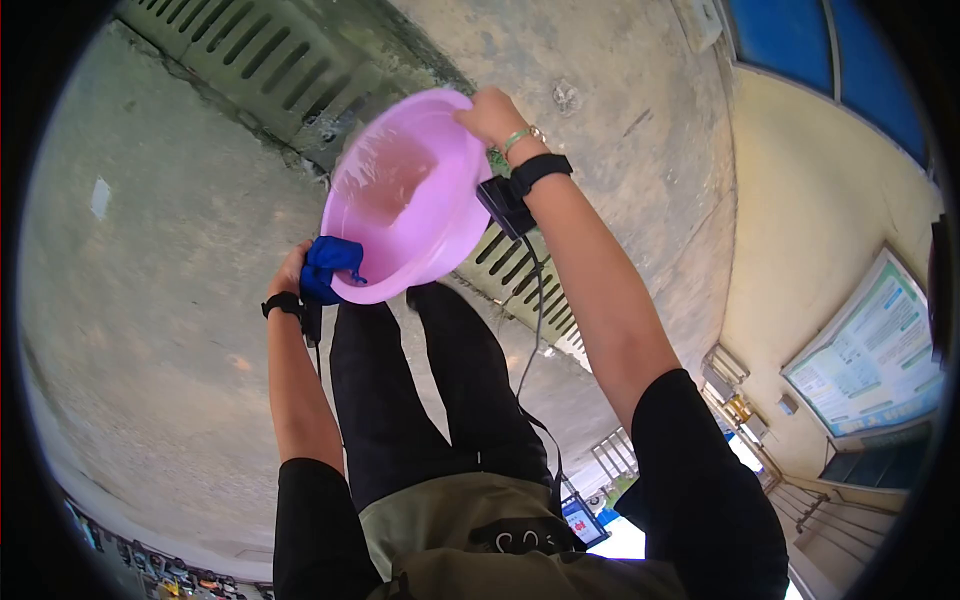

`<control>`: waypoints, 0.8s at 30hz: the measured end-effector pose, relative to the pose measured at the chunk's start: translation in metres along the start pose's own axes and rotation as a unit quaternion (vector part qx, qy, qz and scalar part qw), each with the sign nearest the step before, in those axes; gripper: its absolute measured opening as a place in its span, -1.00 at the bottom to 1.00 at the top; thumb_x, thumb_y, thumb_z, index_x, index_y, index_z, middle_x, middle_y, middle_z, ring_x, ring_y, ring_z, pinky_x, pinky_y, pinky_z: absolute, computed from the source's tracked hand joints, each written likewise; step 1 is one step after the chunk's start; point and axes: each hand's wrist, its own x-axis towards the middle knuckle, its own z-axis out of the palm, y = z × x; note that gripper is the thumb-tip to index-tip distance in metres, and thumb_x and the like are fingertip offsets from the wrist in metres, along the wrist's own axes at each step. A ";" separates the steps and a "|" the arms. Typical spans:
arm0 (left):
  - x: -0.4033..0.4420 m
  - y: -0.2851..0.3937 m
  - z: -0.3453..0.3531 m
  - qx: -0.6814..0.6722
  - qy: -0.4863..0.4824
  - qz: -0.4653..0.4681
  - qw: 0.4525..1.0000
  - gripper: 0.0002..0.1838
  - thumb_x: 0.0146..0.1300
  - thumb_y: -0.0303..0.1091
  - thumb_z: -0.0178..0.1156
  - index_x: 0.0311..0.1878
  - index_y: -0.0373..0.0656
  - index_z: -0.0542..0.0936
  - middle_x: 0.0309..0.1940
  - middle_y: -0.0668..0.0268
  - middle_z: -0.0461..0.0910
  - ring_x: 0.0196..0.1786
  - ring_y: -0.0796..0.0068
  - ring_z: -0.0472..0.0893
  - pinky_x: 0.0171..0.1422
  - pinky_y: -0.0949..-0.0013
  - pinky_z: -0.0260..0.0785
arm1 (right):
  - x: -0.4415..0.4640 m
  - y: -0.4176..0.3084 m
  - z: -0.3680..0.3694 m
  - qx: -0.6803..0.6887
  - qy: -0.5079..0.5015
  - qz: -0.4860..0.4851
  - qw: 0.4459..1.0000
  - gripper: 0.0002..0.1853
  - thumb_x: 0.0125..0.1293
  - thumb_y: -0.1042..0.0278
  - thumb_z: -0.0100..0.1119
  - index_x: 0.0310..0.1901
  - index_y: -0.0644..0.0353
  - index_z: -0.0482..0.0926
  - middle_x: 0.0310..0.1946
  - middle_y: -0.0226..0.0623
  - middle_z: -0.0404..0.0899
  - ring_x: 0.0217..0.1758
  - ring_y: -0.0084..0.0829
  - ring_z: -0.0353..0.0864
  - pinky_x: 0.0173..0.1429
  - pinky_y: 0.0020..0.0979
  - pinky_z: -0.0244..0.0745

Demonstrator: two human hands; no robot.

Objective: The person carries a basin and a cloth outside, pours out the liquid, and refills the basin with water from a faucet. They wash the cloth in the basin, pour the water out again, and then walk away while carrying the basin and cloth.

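A pink plastic basin (pixel 450 225) is held tilted over the ground in front of my legs. Water (pixel 390 185) lies along its far side, toward the lower rim. My right hand (pixel 492 116) grips the rim at the upper right, fingers curled over it. At the lower left, my left hand (pixel 291 268) is closed on a bunched blue cloth (pixel 334 262) against the basin's rim. Part of the cloth hangs inside the basin. The cloth and basin partly hide the left fingers.
A slotted drain grate (pixel 250 50) runs across the concrete floor (pixel 150 250), passing beneath the basin. A cream wall (pixel 800 170) with a notice board (pixel 870 345) stands to the right. A cable (pixel 538 300) hangs from the device on my right wrist. Parked vehicles show at the lower left.
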 end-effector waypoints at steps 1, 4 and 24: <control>0.010 -0.004 0.003 -0.004 -0.001 -0.002 1.000 -0.62 0.24 -0.19 -0.22 -0.17 -0.26 0.49 -0.35 0.20 0.57 -0.39 0.37 0.56 -0.17 0.40 0.42 | 0.006 -0.003 -0.006 0.052 0.015 0.004 0.999 -0.68 -0.05 0.23 0.19 -0.46 0.41 0.53 -0.46 0.10 0.52 -0.38 -0.09 0.56 -0.27 -0.27 0.46; 0.012 -0.015 0.021 0.002 -0.116 0.069 0.991 -0.65 0.26 -0.28 -0.25 -0.07 -0.30 0.42 -0.24 0.21 0.55 -0.27 0.39 0.57 -0.07 0.36 0.43 | 0.005 -0.013 -0.019 0.251 -0.018 0.002 0.968 -0.76 0.01 0.28 0.19 -0.62 0.26 0.45 -0.72 -0.35 0.40 -0.73 -0.56 0.33 -0.63 -0.50 0.26; -0.050 -0.010 0.143 -0.069 -0.081 0.179 0.978 -0.71 0.22 -0.31 -0.19 -0.30 -0.26 0.51 -0.46 0.26 0.57 -0.46 0.43 0.55 -0.28 0.36 0.48 | -0.105 -0.157 -0.059 0.192 0.142 -0.368 0.899 -0.83 -0.07 0.40 0.12 -0.52 0.32 0.41 -0.72 -0.23 0.43 -0.66 -0.35 0.42 -0.55 -0.36 0.32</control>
